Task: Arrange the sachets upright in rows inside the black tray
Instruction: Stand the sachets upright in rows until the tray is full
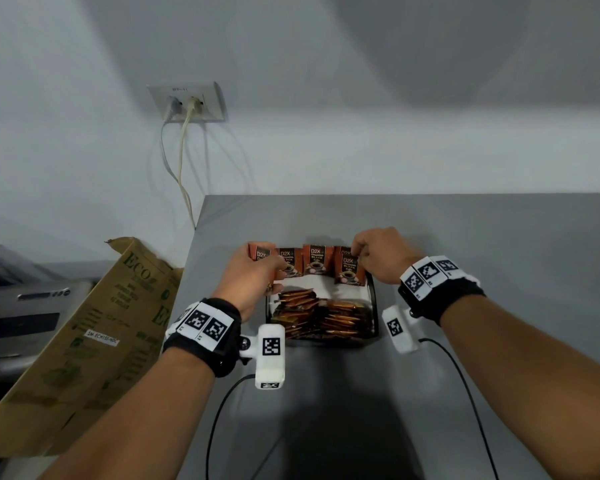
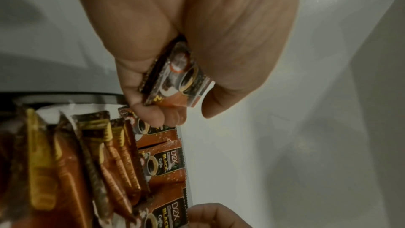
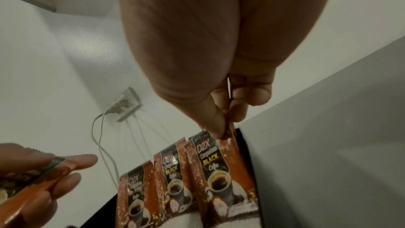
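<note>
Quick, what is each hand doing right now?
Left hand: grips a sachet.
Right hand: pinches the top of the rightmost upright sachet in the black tray.

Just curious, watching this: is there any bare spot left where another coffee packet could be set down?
Inside the black tray, a bare white strip lies between the upright back row and the packed front rows. The grey table is bare right of the tray. It is crowded at the back row, where both hands pinch sachets.

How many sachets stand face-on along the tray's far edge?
5: left hand holds one, two stand mid-row, right hand pinches one, another behind it. More may be hidden.
</note>
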Available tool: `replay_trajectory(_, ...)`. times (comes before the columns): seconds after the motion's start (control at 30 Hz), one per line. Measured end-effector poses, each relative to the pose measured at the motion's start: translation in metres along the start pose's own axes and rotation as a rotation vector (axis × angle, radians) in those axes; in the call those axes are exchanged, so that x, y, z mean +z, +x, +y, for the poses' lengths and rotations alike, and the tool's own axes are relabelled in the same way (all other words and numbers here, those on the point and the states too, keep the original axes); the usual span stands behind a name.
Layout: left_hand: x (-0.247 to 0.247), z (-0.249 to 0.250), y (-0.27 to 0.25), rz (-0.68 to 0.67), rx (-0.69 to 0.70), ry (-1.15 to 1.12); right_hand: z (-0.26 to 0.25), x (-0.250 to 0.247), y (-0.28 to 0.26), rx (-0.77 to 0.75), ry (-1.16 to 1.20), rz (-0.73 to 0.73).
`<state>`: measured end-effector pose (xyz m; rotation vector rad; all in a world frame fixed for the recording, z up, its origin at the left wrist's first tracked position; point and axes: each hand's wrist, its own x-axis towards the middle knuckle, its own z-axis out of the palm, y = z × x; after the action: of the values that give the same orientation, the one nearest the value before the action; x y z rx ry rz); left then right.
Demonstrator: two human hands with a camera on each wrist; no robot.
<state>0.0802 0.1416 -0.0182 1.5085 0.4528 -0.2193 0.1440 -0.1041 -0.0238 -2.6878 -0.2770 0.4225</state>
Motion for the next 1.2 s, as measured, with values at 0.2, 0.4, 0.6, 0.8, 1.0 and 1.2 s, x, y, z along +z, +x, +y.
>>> replay_trajectory(0.2,0.002,-0.003,-0.002,-0.015,-0.023,0.019,0.004,0.007,0.002,-0.009,-0.007,0.06)
replay_trajectory(0.4,0.001,-0.003,-0.004,-0.023,-0.027,0.021,0.005,0.01,0.0,-0.016,-0.004,0.124)
replay_trajectory(0.6,0.003,-0.004,-0.005,-0.026,-0.032,0.024,0.004,0.009,0.001,-0.027,-0.009,0.142)
replay_trajectory(0.8,0.003,-0.002,-0.009,-0.038,-0.053,-0.019,0.006,0.008,-0.004,-0.014,-0.015,0.149)
replay_trajectory(1.0,0.012,0.001,-0.01,-0.184,0.026,0.029,-0.028,-0.014,-0.018,-0.171,0.193,0.234)
replay_trajectory(1.2,0.027,0.012,-0.01,-0.2,0.088,0.069,-0.072,-0.031,-0.017,-0.259,0.337,0.091)
